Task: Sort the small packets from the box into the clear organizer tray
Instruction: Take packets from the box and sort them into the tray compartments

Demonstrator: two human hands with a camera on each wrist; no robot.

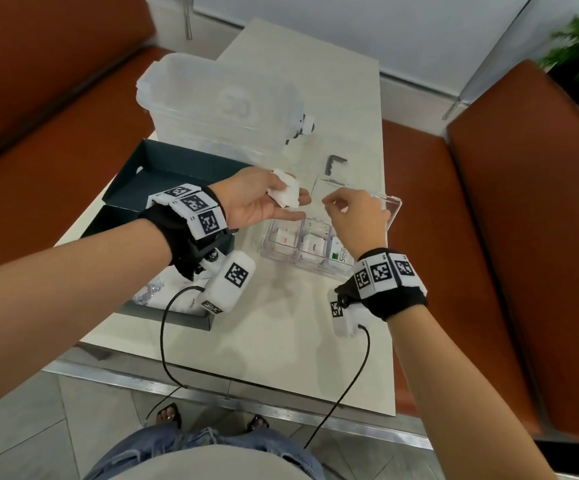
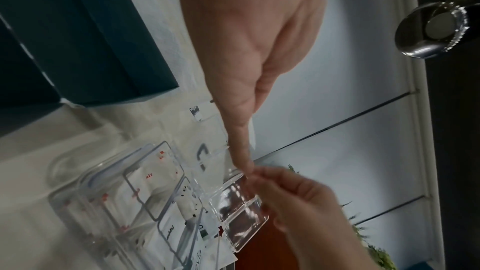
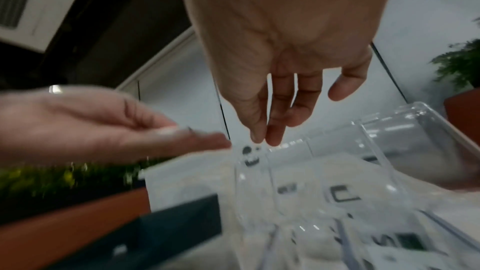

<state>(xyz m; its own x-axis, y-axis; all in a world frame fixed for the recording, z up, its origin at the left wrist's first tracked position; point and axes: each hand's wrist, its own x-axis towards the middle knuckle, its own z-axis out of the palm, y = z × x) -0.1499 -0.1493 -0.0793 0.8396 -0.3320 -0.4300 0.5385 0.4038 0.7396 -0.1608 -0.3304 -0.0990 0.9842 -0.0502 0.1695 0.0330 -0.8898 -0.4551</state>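
Your left hand (image 1: 264, 199), mid-frame, cups white packets (image 1: 286, 192) palm-up like a holding dish, so your right hand (image 1: 357, 216), fingers nearly pinched but empty, can feed the clear organizer tray (image 1: 393, 209) just below.

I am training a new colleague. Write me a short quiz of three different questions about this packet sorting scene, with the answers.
1. True or false: the left hand lies palm up with white packets on it.
2. Which part of the clear organizer tray has packets inside? A) the near compartments B) only the far end C) none
3. Fill in: the dark box stands on the ____ side of the tray.

Key: 1 true; 2 A; 3 left. Whether the right hand pinches a packet cannot be told.
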